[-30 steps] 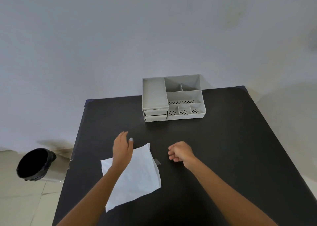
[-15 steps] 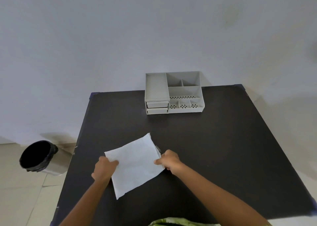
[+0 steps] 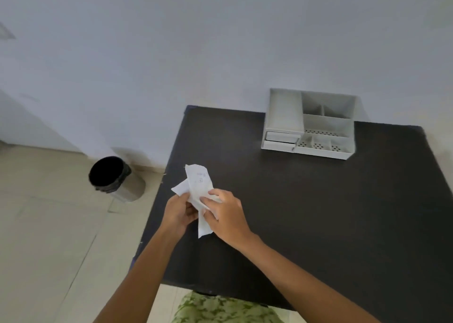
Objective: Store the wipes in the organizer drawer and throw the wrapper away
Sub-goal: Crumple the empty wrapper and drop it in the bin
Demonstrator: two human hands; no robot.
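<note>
Crumpled white wrapper, faint print, between both hands.

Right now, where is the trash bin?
The trash bin stands on the floor, left of the black table, near the wall.

Two hands, one white sheet, one organizer, one bin, one table
</note>
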